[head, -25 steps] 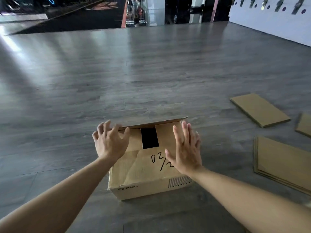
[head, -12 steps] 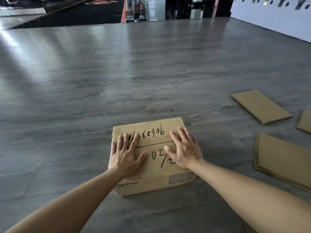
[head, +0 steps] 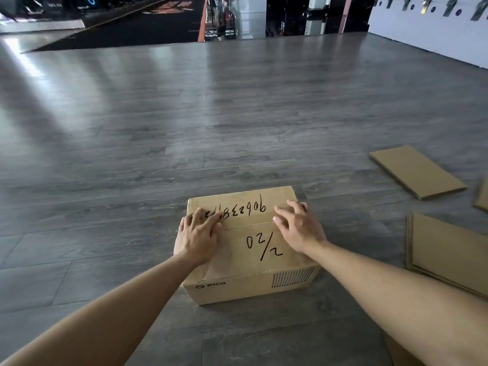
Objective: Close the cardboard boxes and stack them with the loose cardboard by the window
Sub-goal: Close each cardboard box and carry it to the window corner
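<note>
A brown cardboard box with handwritten black numbers sits on the grey wood floor in front of me, its top flaps folded down flat. My left hand lies on the left part of the lid, fingers spread over the seam. My right hand presses on the right part of the lid, fingers reaching onto the far flap. Loose flat cardboard lies to the right: one sheet farther off, a stack of sheets nearer, and a piece at the frame's edge.
The grey plank floor stretches wide ahead and to the left. A white wall runs along the far right. A dark area with glass and posts lies beyond the floor's far edge.
The far flap came down over the dark opening and the lid now lies flat. Both hands moved from the raised flaps onto the lid, then slid apart toward its sides.
</note>
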The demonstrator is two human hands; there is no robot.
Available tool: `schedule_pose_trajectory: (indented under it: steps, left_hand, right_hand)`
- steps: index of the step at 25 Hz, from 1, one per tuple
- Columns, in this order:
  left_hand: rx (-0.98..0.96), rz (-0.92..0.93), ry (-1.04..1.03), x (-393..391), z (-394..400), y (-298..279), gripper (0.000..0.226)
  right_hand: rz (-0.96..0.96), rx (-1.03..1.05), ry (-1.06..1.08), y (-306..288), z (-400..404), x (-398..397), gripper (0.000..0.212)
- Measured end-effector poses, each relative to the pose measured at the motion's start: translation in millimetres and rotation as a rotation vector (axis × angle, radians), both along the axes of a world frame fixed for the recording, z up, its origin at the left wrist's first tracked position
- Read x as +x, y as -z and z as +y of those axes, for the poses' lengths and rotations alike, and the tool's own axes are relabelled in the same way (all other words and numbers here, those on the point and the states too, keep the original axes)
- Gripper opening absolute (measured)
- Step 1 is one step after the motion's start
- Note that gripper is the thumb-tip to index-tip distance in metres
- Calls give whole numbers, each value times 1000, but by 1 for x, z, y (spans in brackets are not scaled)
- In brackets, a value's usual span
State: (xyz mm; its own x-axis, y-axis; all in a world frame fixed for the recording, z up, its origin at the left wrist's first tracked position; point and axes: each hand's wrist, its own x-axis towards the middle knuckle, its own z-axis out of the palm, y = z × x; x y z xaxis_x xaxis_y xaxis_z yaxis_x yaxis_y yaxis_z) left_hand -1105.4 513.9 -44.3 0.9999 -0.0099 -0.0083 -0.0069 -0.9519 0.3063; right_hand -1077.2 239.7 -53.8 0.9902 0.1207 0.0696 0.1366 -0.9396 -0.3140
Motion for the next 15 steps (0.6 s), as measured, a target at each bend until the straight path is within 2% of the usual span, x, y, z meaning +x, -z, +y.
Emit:
schedule_pose_trajectory:
  steps: [2,3,5,7,8,10,12,15]
  left_hand:
    - [-25,45,-113,1,5,-4,61]
    - [-46,93,-173,0,7,-5,75]
    - [-123,185,-279,-1,10,-5,102]
    - [-313,275,-424,2,13,-4,120]
    - [-439,334,-516,4,13,-2,122]
    - [-645,429,-641,3,13,1,107]
    - [-755,447,-664,1,16,8,87]
    - [-851,452,-697,-4,21,13,82]
  right_hand:
    - [-30,-9,45,-3,-3,4,44]
    - [-15,-23,80,-3,-4,5,51]
    - [74,-14,159,-2,-7,6,73]
    - [187,88,242,-1,-11,6,94]
    - [255,162,295,-1,-13,7,103]
    - [391,313,407,0,-15,8,113]
    - [484,429,491,1,-16,9,109]
    - [569,558,520,-1,-16,9,99]
